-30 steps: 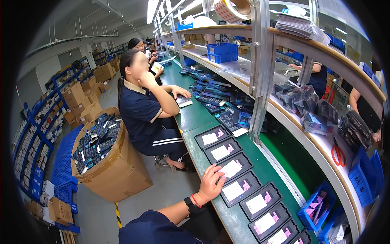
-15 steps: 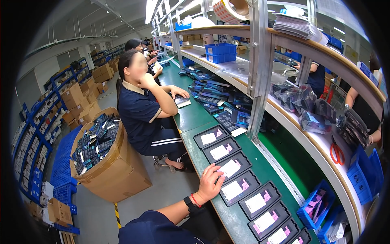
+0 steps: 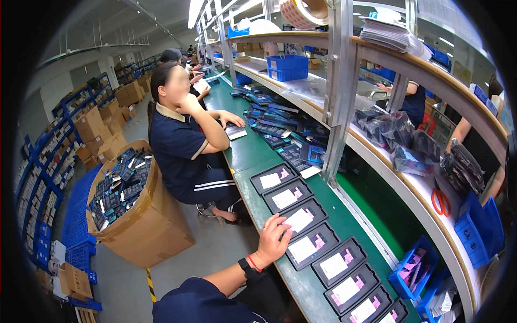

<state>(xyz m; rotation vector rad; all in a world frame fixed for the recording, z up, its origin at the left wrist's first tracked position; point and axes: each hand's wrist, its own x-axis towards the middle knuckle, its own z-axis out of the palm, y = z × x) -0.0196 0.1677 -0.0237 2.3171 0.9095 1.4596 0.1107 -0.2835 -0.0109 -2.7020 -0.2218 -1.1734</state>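
My left hand [image 3: 271, 237], with a black watch and a red cord at the wrist, reaches over the near edge of the green bench. Its fingers are apart and a little bent, resting at the white card [image 3: 298, 219] in a shallow black tray [image 3: 316, 210]. I see nothing gripped in them. Several like trays run in a row along the bench, each with a white card and pink pieces; another black tray [image 3: 329, 231] lies just nearer to me. My right hand is out of view.
A seated co-worker [image 3: 180, 140] is at the bench on the left, beside a large carton [image 3: 156, 226] of dark boxes. Dark flat boxes [image 3: 274, 121] are piled farther along. A shelf at the right holds bagged items [image 3: 414, 156], red-handled scissors [image 3: 440, 202] and blue bins [image 3: 414, 269].
The whole view has shifted slightly to the left. My left hand stays at the same tray. Beyond the seated co-worker, another person's head and a white sheet have moved.
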